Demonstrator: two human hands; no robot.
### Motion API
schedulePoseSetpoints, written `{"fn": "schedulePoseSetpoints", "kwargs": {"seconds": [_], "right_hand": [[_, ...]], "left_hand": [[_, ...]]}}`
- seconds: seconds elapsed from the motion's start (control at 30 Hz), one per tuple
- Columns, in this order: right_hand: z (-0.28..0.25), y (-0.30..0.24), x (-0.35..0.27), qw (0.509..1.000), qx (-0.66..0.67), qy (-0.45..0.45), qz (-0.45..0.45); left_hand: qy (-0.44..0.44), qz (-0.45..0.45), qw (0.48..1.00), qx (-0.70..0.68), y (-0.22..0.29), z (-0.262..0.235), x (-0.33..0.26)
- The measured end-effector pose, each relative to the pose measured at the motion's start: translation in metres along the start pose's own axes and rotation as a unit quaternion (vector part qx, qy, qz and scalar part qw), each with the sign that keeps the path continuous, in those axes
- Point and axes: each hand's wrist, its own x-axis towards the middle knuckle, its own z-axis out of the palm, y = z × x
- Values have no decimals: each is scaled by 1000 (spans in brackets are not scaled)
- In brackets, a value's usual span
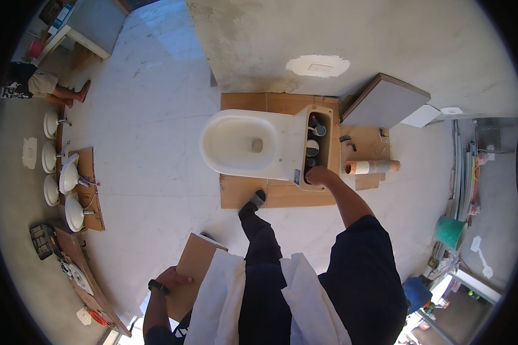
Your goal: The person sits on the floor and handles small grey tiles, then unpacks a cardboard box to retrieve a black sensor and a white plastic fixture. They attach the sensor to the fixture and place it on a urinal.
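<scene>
A white toilet stands on flattened cardboard with its tank open and dark fittings showing inside. My right hand reaches into the near end of the tank and closes on a fitting there; its fingers are partly hidden. My left hand grips the edge of a brown cardboard piece held low at my left side. White sheet material hangs in front of my body.
A grey slab leans on the wall beside the tank, with an orange-brown tube near it. Several white basins lie along the left wall. Another person's legs show at far left. A green bucket stands right.
</scene>
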Motion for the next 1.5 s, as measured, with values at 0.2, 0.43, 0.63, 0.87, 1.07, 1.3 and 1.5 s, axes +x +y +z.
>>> {"fn": "schedulePoseSetpoints", "kwargs": {"seconds": [0.2,0.43,0.63,0.87,1.07,1.3,1.5], "right_hand": [[-29,-53,-94,992,10,121,-24],[14,-203,-208,951,111,289,-24],[146,-375,-189,945,296,135,12],[275,-604,-92,971,116,-204,-40],[326,-870,-13,975,76,-206,-35],[317,-1126,43,977,28,-209,-39],[320,-1314,73,977,-29,-206,-42]], "left_hand": [[-6,43,999,-25,-54,-43,-3],[-22,123,987,-97,-187,-135,-34],[-16,129,967,-221,-352,-211,-106],[28,149,909,-389,-541,-246,-98],[32,158,796,-583,-647,-275,-97],[94,141,588,-791,-721,-315,-150],[99,266,348,-894,-733,-350,-151]]}}
